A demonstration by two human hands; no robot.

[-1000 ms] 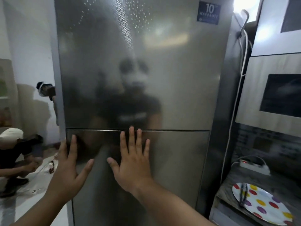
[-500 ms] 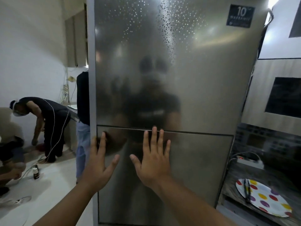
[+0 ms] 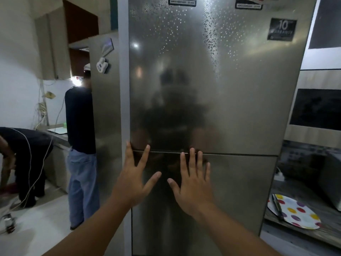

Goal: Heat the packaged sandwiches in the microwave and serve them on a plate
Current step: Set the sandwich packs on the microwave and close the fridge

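A tall steel fridge point(image 3: 212, 89) fills the middle of the view, both doors closed, with the seam between upper and lower door at hand height. My left hand point(image 3: 134, 180) is spread open near the fridge's left edge, fingertips at the seam. My right hand point(image 3: 193, 183) is spread open beside it over the lower door. Neither hand holds anything. A white plate with coloured dots point(image 3: 295, 213) lies on the counter at the lower right, with dark tongs point(image 3: 277, 207) across its left side. No sandwiches are visible.
The corner of a grey appliance point(image 3: 332, 182) stands on the counter at the far right, under wall panels. One person in a dark shirt and jeans point(image 3: 81, 145) stands left of the fridge; another point(image 3: 25, 163) bends over at the far left. Cables trail on the floor.
The view has swung left and up, so the fridge sits further right in frame. Both hands stay spread in front of it, now closer together near the door seam.
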